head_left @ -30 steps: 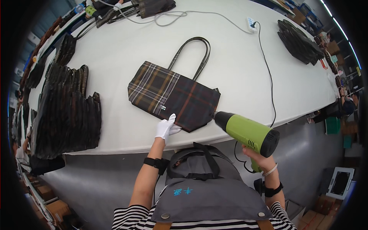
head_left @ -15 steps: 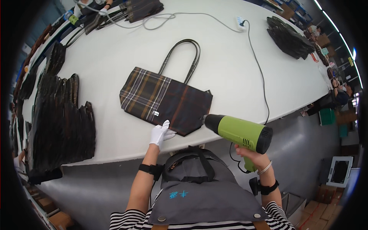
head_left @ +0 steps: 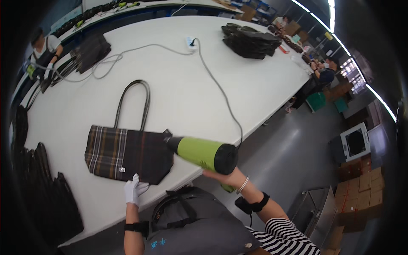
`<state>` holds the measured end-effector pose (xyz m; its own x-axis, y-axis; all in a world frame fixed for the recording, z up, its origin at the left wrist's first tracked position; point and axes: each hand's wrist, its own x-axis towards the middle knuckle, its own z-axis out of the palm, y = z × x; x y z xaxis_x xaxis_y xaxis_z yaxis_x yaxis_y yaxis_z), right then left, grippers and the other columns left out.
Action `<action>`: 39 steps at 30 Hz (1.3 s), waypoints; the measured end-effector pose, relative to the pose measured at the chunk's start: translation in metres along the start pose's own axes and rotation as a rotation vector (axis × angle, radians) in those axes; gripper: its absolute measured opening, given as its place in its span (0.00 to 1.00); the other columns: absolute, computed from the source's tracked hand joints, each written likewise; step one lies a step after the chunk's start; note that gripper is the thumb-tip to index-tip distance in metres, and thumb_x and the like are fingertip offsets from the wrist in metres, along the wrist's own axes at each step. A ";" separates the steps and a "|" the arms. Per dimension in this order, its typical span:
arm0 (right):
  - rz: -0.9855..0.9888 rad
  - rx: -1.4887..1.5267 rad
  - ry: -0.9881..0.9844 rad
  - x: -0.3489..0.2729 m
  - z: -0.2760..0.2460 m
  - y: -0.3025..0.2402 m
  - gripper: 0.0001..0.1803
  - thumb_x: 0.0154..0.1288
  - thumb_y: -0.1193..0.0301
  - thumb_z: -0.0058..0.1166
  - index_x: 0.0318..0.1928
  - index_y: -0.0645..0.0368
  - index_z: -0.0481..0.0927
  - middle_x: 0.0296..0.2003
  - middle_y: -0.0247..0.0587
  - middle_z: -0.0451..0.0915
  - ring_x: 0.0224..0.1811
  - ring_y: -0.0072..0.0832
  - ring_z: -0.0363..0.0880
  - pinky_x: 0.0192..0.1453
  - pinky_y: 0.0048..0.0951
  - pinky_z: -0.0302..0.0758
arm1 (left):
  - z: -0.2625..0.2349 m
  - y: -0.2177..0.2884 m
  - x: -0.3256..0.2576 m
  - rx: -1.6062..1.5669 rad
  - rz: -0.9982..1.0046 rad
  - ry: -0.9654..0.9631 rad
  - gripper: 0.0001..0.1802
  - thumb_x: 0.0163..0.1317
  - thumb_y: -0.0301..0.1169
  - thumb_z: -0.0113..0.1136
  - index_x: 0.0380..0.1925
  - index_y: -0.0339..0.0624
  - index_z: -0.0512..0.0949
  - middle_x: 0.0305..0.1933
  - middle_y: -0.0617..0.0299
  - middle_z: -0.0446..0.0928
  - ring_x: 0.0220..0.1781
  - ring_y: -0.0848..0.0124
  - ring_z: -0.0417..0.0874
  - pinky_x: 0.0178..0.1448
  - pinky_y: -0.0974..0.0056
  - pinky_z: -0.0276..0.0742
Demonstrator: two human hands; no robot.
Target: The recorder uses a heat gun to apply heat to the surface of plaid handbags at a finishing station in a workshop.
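1. A stack of dark bags point(head_left: 40, 191) lies left of the plaid tote bag point(head_left: 127, 155), near the white table's point(head_left: 191, 97) edge.
2. The plaid tote bag lies flat on the table, handles pointing away from the person.
3. The gloved left hand point(head_left: 134, 189) presses the tote's near edge, fingers loosely spread and grasping nothing.
4. The right hand point(head_left: 223, 176), right of the tote, is clenched round the grip of a green heat gun point(head_left: 199, 153), whose nozzle touches the tote's right corner.
5. The gun's grey cord point(head_left: 221, 91) runs across the table beyond the tote.
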<state>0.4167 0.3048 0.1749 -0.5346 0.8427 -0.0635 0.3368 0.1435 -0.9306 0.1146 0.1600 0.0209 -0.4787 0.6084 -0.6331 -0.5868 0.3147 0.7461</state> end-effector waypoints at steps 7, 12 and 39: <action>0.317 0.323 -0.057 0.011 -0.016 -0.024 0.12 0.51 0.77 0.63 0.38 0.62 0.79 0.33 0.35 0.80 0.32 0.21 0.77 0.35 0.22 0.73 | 0.011 0.005 -0.004 -0.012 -0.044 -0.024 0.17 0.61 0.37 0.57 0.30 0.32 0.68 0.30 0.44 0.77 0.29 0.56 0.84 0.30 0.62 0.84; 0.319 0.217 0.024 0.005 -0.029 -0.023 0.12 0.50 0.78 0.62 0.38 0.62 0.79 0.31 0.35 0.80 0.31 0.22 0.77 0.34 0.23 0.74 | 0.006 0.006 -0.013 -0.067 -0.032 0.002 0.12 0.61 0.32 0.54 0.35 0.32 0.69 0.31 0.45 0.77 0.30 0.56 0.84 0.33 0.62 0.84; 0.200 0.027 -0.452 0.024 0.003 -0.048 0.24 0.48 0.71 0.68 0.48 0.60 0.77 0.41 0.36 0.80 0.41 0.23 0.76 0.46 0.26 0.73 | -0.083 -0.005 -0.015 0.024 0.299 0.503 0.21 0.67 0.44 0.49 0.38 0.33 0.74 0.33 0.52 0.78 0.28 0.67 0.82 0.32 0.69 0.79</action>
<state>0.3853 0.3165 0.2174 -0.7464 0.5417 -0.3865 0.4504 -0.0165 -0.8927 0.0708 0.0892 0.0091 -0.8759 0.2549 -0.4097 -0.3659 0.2027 0.9083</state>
